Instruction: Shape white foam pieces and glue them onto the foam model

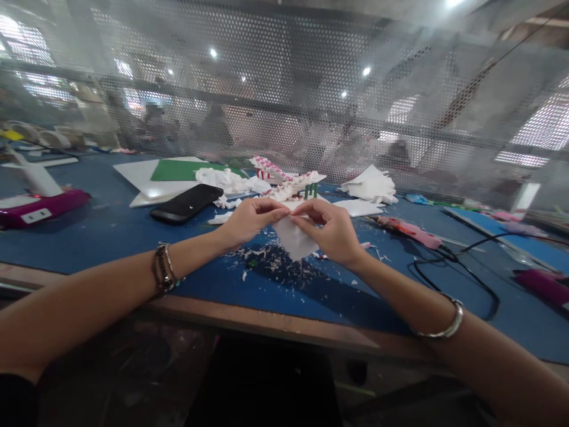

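Observation:
My left hand [253, 220] and my right hand [331, 230] meet above the middle of the table, thumbs and fingertips pinched together. Between them hangs a thin white piece of paper or tissue [296, 242], gripped at its upper edge by both hands. Its lower corner points down over white scraps [284, 270] scattered on the blue tabletop [191, 279]. Whether something small is also between the fingertips, I cannot tell. Just behind the hands are white pieces with pink-red marks [271, 169] and small green upright parts [311, 190].
A black phone-like device [186, 203] lies left of my hands. Behind it are white sheets [137, 175], a green sheet [175, 169] and crumpled white tissue [229, 179]. On the right rest a pink corded tool [415, 233] and a white tissue stack [371, 185]. A perforated screen [284, 101] stands behind.

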The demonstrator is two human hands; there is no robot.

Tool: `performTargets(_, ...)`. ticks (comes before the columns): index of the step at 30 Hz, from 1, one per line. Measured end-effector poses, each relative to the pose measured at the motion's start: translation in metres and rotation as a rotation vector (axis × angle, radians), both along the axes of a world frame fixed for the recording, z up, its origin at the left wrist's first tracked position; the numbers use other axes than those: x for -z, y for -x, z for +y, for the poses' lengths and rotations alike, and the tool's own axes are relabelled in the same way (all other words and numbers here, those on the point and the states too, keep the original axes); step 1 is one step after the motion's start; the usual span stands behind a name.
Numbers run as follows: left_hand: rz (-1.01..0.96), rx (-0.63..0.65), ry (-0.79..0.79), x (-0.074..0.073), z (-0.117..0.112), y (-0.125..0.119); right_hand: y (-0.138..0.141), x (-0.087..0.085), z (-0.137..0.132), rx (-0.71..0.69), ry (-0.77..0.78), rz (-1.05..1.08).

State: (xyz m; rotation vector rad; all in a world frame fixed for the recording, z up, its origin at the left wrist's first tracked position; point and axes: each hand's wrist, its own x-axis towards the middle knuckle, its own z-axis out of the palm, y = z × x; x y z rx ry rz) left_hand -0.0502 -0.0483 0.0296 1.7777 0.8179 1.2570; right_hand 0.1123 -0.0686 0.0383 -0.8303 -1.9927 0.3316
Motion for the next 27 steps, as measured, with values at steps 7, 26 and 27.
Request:
performTargets(7, 0.013, 0.020, -0.027, -0.001, -0.001, -0.001, 0.001, -0.005, -0.003, 0.101, -0.033, -0.094)
performTargets(26, 0.406, -0.178, -0.468, -0.001, -0.007, 0.003, 0.001, 0.003, 0.004, 0.076, 0.059, 0.005)
performTargets(27, 0.383, -0.159, -0.433, -0.001, -0.005, 0.003, 0.001, 0.002, 0.004, 0.065, 0.071, 0.013)
